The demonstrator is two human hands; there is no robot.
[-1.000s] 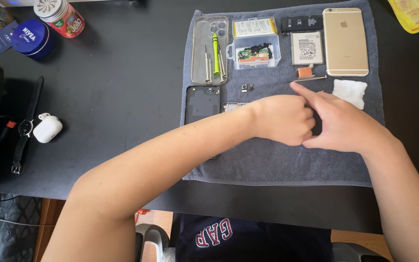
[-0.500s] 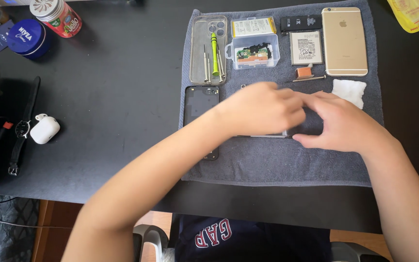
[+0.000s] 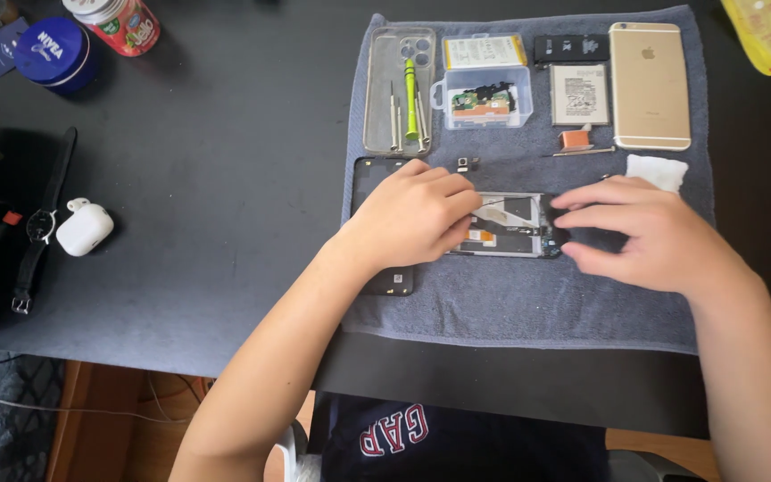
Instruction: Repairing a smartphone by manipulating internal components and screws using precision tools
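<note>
Now, left hand point(image 3: 417, 214) pinching opened phone point(image 3: 509, 226) (on grey towel point(image 3: 528, 303)), right hand point(image 3: 644, 234) fingers spread, touching its end.

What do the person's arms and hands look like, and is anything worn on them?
Both arms are bare to past the elbow: no sleeves in view. The left hand and right hand show no gloves, rings, watch or bracelets. Nails look short and unpainted. Below, the dark navy shirt carries red letters edged in white.
</note>
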